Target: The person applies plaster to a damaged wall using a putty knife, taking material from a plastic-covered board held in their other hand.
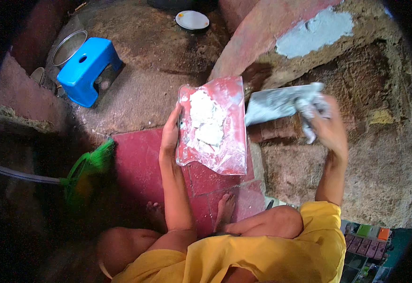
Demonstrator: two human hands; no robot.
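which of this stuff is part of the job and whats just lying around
Likely in use: red board in the left hand; white paste on it; flat trowel in the right hand; pale masonry patch.
Seemingly lying about: blue plastic stool; white plate; green-bristled broom.

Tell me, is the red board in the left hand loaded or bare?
Loaded: white material lies on the red board, whose left edge the left hand holds.

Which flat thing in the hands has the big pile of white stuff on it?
The red board in the left hand: white paste is heaped on it. The grey flat tool in the right hand shows smears but no such pile.
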